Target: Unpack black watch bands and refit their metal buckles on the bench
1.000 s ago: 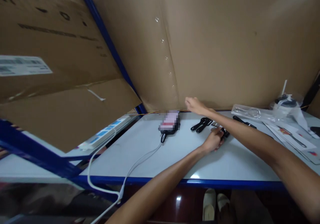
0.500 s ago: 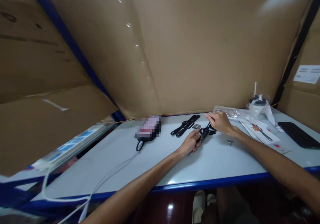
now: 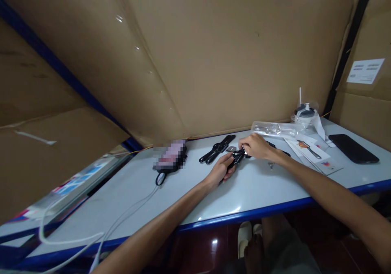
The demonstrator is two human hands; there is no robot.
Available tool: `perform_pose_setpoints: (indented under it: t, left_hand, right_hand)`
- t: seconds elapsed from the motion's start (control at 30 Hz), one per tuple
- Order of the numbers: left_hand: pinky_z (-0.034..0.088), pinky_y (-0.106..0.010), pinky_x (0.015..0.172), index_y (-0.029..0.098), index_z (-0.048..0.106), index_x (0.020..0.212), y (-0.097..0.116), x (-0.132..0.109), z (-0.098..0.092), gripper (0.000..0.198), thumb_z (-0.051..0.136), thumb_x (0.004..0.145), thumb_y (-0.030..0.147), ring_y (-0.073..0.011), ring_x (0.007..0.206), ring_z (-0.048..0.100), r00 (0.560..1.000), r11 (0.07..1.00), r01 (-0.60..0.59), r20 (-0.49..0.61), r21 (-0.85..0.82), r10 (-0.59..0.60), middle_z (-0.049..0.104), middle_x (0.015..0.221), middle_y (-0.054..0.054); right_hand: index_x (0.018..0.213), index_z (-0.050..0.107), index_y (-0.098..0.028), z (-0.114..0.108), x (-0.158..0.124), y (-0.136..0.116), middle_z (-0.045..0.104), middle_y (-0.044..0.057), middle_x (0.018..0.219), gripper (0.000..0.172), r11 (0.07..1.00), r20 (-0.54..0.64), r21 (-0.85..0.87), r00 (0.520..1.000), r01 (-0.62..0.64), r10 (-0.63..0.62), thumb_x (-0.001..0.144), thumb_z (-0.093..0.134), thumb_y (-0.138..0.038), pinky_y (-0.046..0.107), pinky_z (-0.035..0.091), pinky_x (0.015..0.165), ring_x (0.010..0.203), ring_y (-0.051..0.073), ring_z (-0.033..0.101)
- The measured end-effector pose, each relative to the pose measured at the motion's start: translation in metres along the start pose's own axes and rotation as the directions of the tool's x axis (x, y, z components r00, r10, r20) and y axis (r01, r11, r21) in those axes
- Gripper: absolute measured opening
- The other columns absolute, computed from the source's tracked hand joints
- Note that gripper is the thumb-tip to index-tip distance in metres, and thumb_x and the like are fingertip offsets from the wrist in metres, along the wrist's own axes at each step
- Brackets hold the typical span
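Observation:
My left hand (image 3: 220, 171) is closed around a black, shiny bracket-like part (image 3: 237, 158) held just over the table. The fingers of my right hand (image 3: 255, 146) are pinched together at the upper end of that part; what lies between them is hidden. A dark elongated piece (image 3: 285, 153) lies partly behind my right wrist. Below that wrist is a small metal piece (image 3: 271, 166), shaped like a wing screw. Left of my hands lie black flat bars (image 3: 216, 148), crossed over each other, and a small grey plate (image 3: 231, 149).
At the left, a dark pouch with a blurred-out front (image 3: 171, 155) rests on the table with a white cable (image 3: 130, 208). To the right are a clear plastic bag (image 3: 273, 128), printed leaflets (image 3: 314, 151), a lidded cup (image 3: 304, 117) and a black phone (image 3: 354, 148). Cardboard (image 3: 214, 62) stands behind.
The view has shifted, moving the scene left in the picture. My right fingers have lowered, closer to the part in my left hand. A dark piece now shows beyond my right wrist.

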State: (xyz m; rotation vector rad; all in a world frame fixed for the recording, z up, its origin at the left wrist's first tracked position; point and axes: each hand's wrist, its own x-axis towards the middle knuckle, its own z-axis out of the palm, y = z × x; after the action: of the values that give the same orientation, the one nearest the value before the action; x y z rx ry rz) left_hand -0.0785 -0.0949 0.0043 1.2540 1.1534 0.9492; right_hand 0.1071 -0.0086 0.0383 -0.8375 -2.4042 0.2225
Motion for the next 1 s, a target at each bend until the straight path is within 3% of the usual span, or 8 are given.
perform_pose_setpoints:
  t: [0.13,0.27,0.4,0.67,0.87,1.0]
  left_hand:
    - [0.017,-0.017,0.033,0.022,0.048,0.099,0.0,0.0,-0.001,0.029,0.063,0.091,0.045,-0.0058,0.035,0.026,1.0,1.0,-0.003,0.009,-0.004,0.003,0.038,0.054,0.013]
    - [0.018,-0.017,0.033,0.021,0.049,0.104,0.001,0.0,-0.001,0.027,0.061,0.092,0.043,-0.0063,0.035,0.026,1.0,1.0,-0.004,0.002,0.001,0.004,0.038,0.054,0.012]
    - [0.017,-0.017,0.032,0.023,0.049,0.101,0.0,0.0,-0.001,0.024,0.059,0.092,0.042,-0.0065,0.035,0.025,1.0,1.0,-0.008,-0.009,0.006,0.008,0.037,0.054,0.012]
    - [0.018,-0.017,0.031,0.024,0.046,0.097,-0.002,0.0,0.0,0.031,0.063,0.089,0.048,-0.0061,0.034,0.025,1.0,0.999,-0.013,-0.025,0.033,0.014,0.038,0.054,0.013]
    - [0.017,-0.017,0.03,0.023,0.048,0.098,-0.001,0.0,0.0,0.032,0.063,0.089,0.049,-0.006,0.034,0.024,1.0,0.998,-0.014,-0.018,0.067,0.015,0.037,0.053,0.012]
    - [0.017,-0.017,0.03,0.022,0.05,0.102,-0.002,0.0,0.0,0.032,0.062,0.09,0.049,-0.0062,0.034,0.024,1.0,0.998,-0.018,-0.006,0.065,0.018,0.037,0.054,0.013]
  right_hand:
    - [0.092,0.083,-0.022,-0.002,-0.001,-0.001,0.079,0.004,0.081,0.037,0.995,-0.034,-0.079,0.997,-0.065,0.063,0.084,0.05,-0.007,0.028,0.036,0.068,0.072,0.017,0.064]
    - [0.1,0.084,-0.024,-0.001,-0.004,-0.005,0.08,0.004,0.087,0.041,0.997,0.016,-0.081,1.0,0.007,-0.006,0.082,0.051,-0.007,0.028,0.036,0.068,0.074,0.017,0.065]
    - [0.088,0.084,-0.024,0.0,-0.004,-0.01,0.08,0.003,0.084,0.039,0.999,0.072,-0.014,0.996,0.048,-0.047,0.08,0.05,-0.007,0.027,0.039,0.069,0.074,0.016,0.065]
    - [0.116,0.081,-0.022,-0.004,0.0,-0.01,0.081,0.006,0.097,0.044,0.984,-0.075,0.011,0.981,-0.179,0.179,0.09,0.048,-0.007,0.028,0.044,0.078,0.084,0.019,0.07]
    - [0.122,0.08,-0.028,0.003,-0.004,-0.004,0.082,0.005,0.108,0.053,1.0,0.068,-0.008,0.998,0.011,-0.01,0.084,0.05,-0.005,0.028,0.046,0.076,0.089,0.021,0.073]
    - [0.117,0.082,-0.028,0.009,-0.002,-0.002,0.081,0.004,0.113,0.052,0.999,0.12,-0.001,0.992,0.034,-0.034,0.083,0.05,-0.005,0.029,0.048,0.082,0.099,0.022,0.074]
